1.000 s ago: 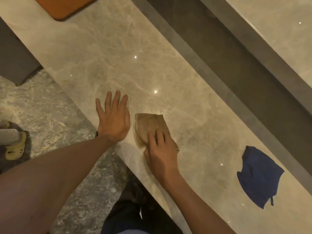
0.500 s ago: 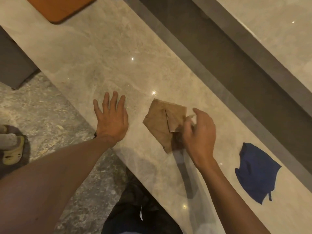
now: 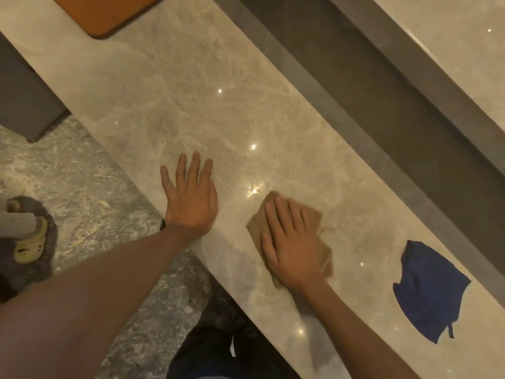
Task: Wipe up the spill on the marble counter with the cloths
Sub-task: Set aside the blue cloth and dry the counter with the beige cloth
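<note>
- My right hand (image 3: 291, 246) lies palm down on a tan cloth (image 3: 314, 228), fingers straight and close together, pressing it flat against the marble counter (image 3: 191, 86).
- The tan cloth sits directly under that hand; its edges show past my fingertips and along the outer side of my hand, and one corner peeks out near my wrist.
- Just beyond the cloth's far corner, a small wet patch of spill (image 3: 257, 187) glints on the marble, between my two hands.
- My left hand (image 3: 191, 198) rests flat on the counter near its front edge, fingers spread and holding nothing, apart from the cloth.
- A dark blue cloth (image 3: 429, 291) lies crumpled on the counter to the right of my right hand, untouched and well apart from it.
- An orange board (image 3: 109, 12) lies at the far left end of the counter.
</note>
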